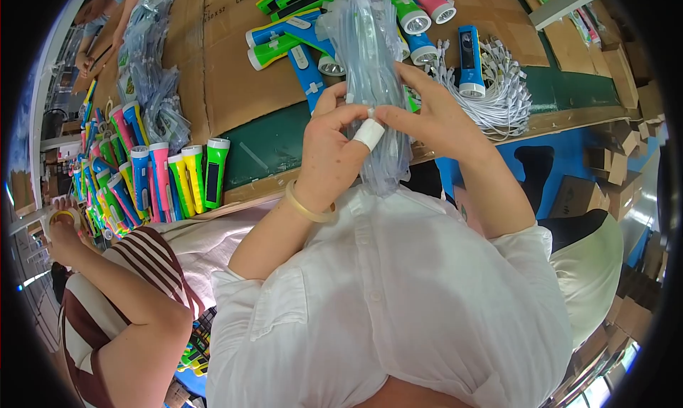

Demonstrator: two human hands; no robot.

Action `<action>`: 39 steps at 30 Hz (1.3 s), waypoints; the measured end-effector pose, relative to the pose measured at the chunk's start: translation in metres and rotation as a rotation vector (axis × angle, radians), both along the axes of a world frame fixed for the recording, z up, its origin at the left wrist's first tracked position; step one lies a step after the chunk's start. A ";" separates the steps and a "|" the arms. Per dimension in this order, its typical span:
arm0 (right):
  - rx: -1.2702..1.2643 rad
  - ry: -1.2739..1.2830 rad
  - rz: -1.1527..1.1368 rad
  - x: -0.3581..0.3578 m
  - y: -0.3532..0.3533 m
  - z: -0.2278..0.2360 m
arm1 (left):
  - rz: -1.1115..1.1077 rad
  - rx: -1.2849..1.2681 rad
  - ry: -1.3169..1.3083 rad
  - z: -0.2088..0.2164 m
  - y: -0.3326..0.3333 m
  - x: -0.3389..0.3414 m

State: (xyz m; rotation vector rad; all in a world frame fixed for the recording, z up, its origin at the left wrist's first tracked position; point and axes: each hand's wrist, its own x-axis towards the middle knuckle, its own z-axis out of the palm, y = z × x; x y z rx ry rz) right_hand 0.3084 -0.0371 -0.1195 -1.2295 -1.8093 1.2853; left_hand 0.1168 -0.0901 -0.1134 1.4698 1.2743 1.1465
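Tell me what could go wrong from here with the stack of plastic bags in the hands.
The clear plastic bags look thin and slippery; if the left hand and right hand ease their hold, the stack might slide apart. Also, the right hand is near the tangled white cables, so a sideways move could snag a loop and perhaps disturb the blue flashlight beside them.

Both hands hold clear plastic bags nr asstd flashlights.
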 end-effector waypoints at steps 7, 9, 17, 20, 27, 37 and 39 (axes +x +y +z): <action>-0.249 0.263 0.045 0.016 0.007 -0.004 | -0.037 -0.032 -0.040 -0.008 0.006 -0.007; -0.255 0.274 0.033 0.016 0.006 0.000 | -0.033 -0.134 -0.128 -0.008 0.006 -0.009; -0.214 0.328 0.049 0.014 0.010 -0.009 | 0.003 -0.138 -0.165 -0.019 0.008 -0.027; -0.357 0.443 -0.028 0.024 0.010 -0.013 | 0.040 -0.200 -0.253 -0.029 0.007 -0.039; -0.366 0.513 -0.138 0.032 0.008 -0.028 | 0.182 -0.338 -0.364 -0.040 0.009 -0.036; -0.328 0.785 -0.390 0.086 0.005 -0.025 | 0.432 0.333 0.546 -0.052 0.004 -0.033; -0.310 0.795 -0.368 0.081 0.001 -0.014 | 0.487 0.420 0.537 -0.028 0.009 -0.026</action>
